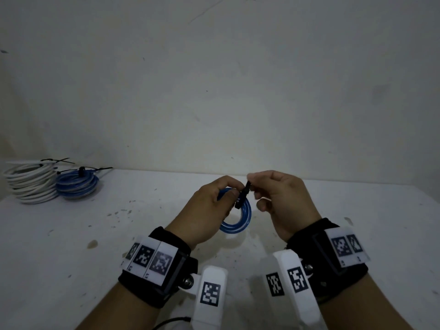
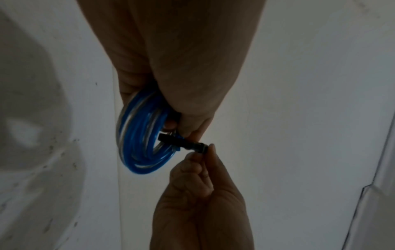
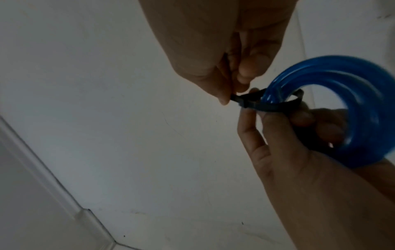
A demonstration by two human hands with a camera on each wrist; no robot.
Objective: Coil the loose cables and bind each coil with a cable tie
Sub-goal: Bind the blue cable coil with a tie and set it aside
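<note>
A small blue cable coil (image 1: pixel 238 220) is held above the white table in the middle of the head view. My left hand (image 1: pixel 228 195) grips the coil's upper left side, thumb on top. A black cable tie (image 1: pixel 243 195) loops around the coil's strands beside that thumb. My right hand (image 1: pixel 251 181) pinches the tie's upper end between thumb and forefinger. In the left wrist view the coil (image 2: pixel 141 138) hangs from my left hand and the tie (image 2: pixel 183 142) runs to the right fingertips (image 2: pixel 208 150). The right wrist view shows the tie (image 3: pixel 256 103) wrapped round the coil (image 3: pixel 352 108).
At the table's far left stand a tall white cable coil (image 1: pixel 31 184) and a blue coil (image 1: pixel 77 184), each with a black tie on it. The stained white table (image 1: pixel 142 222) meets a plain wall behind. A black cord (image 1: pixel 171 321) shows at the bottom edge.
</note>
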